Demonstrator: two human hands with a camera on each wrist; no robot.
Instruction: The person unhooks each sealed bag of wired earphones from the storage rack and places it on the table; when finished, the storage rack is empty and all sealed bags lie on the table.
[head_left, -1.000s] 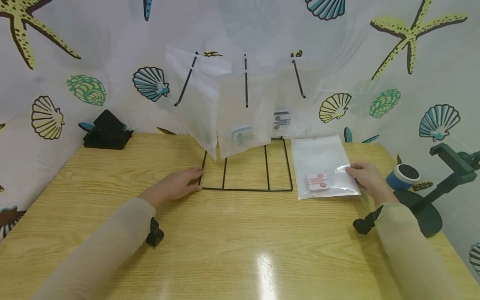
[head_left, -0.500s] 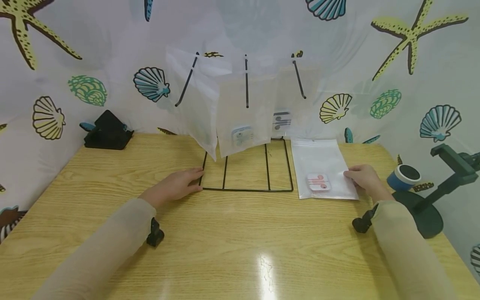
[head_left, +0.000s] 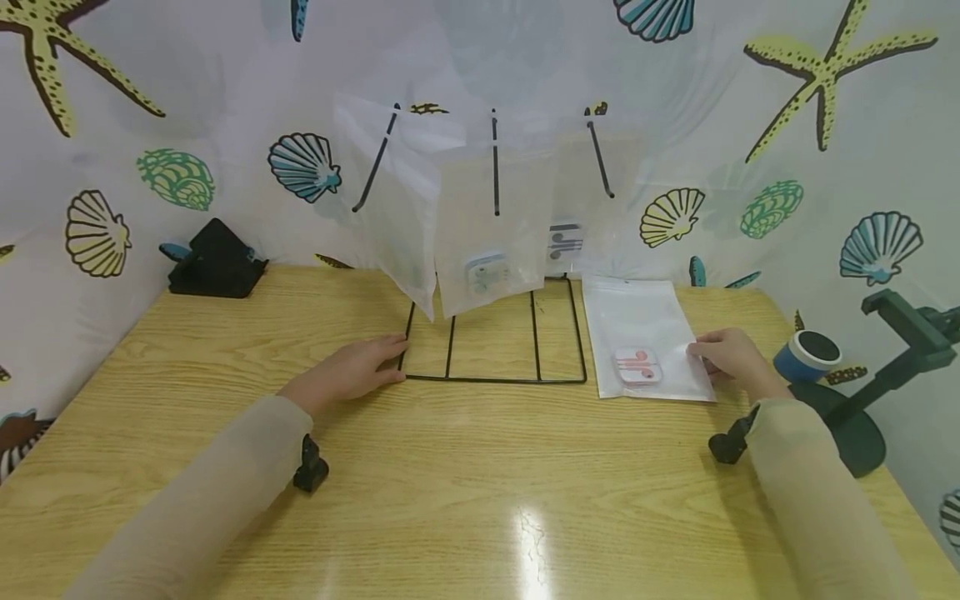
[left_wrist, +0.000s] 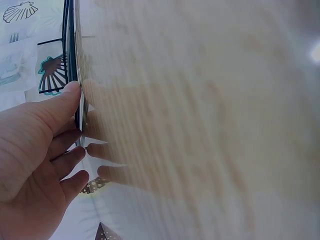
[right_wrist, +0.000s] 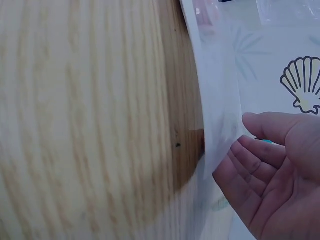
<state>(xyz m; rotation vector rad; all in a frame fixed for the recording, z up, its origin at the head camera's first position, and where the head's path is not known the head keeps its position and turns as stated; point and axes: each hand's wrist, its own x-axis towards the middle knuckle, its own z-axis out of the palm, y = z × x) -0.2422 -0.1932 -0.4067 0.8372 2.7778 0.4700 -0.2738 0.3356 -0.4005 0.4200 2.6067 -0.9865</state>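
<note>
My left hand (head_left: 348,371) is at the left side of a black wire display rack (head_left: 495,381), whose base lies on the wooden table. In the left wrist view the thumb (left_wrist: 72,89) is on the dark wire, with the other fingers curled beside it. To the right of the rack lies a white zip bag (head_left: 637,308) with a clear front. Inside it shows a small earphone pack (head_left: 637,365) with red print. My right hand (head_left: 731,358) pinches the bag's right edge, thumb on top. In the right wrist view that edge (right_wrist: 220,115) stands slightly off the table.
Three bags hang from the rack's hooks: a left bag (head_left: 401,192), a middle bag (head_left: 480,233) and a right bag (head_left: 592,175). A black stand (head_left: 217,262) is back left. A blue roll (head_left: 806,357) and a dark stand with an arm (head_left: 847,417) are at right.
The bag's right side has come down flatter on the table, and my right hand has shifted slightly left with it. My left hand has stayed at the rack.
</note>
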